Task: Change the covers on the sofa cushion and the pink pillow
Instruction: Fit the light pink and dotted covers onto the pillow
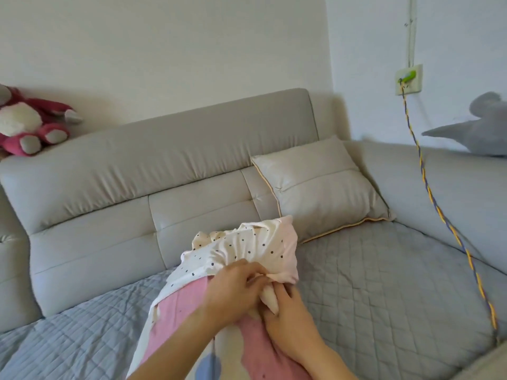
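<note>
Pink pillow (189, 305) in bunched dotted white cover (236, 250) lay on the quilted grey sofa seat (384, 283); left hand (233, 289) and right hand (288, 311) fingers clamped the cover. Beige leather sofa cushion (321, 187) leaned just behind; braided cord (428, 187) hung right.

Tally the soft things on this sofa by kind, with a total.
Plush toys: 2, the pink plush bear and the grey plush shark
Cushions: 1, the grey cushion
Pillows: 1, the pink pillow, both hands at its dotted cover
Total: 4
</note>
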A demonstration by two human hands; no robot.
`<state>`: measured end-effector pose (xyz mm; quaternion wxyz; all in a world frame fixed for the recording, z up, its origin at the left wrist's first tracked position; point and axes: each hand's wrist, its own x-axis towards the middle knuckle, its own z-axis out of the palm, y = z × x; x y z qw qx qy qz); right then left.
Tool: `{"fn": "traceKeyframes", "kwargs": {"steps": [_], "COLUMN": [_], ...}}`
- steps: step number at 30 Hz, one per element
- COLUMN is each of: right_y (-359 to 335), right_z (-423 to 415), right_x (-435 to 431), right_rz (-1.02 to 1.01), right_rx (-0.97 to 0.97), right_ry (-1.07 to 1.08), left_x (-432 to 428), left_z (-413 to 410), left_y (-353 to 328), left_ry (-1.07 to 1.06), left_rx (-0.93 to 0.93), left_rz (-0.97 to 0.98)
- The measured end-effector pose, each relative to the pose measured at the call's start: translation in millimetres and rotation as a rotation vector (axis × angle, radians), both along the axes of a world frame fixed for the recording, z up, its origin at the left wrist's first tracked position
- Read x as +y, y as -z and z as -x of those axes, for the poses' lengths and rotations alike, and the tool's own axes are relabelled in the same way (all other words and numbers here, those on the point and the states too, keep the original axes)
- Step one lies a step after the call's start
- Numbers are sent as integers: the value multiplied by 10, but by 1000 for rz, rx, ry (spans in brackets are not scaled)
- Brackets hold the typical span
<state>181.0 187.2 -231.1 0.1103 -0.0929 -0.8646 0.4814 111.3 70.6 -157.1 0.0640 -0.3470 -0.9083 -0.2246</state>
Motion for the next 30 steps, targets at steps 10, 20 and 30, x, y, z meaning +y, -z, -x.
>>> {"fn": "traceKeyframes", "kwargs": {"steps": [10, 20, 30], "right_y": [-48, -60, -1091], "right_z": [-226, -1, 867], "right_x": [183, -16, -593], "right_rz": [-17, -44, -19], "right_rx": [-34, 81, 439], "right_ry": [205, 355, 475], "left_x": [-1492, -1792, -1926], "left_z": [509, -54, -74], "left_y": [577, 815, -263], "left_ry": [-628, -724, -679], "left_rx": [-294, -553, -58], "left_rz": [-205, -1122, -1276]}}
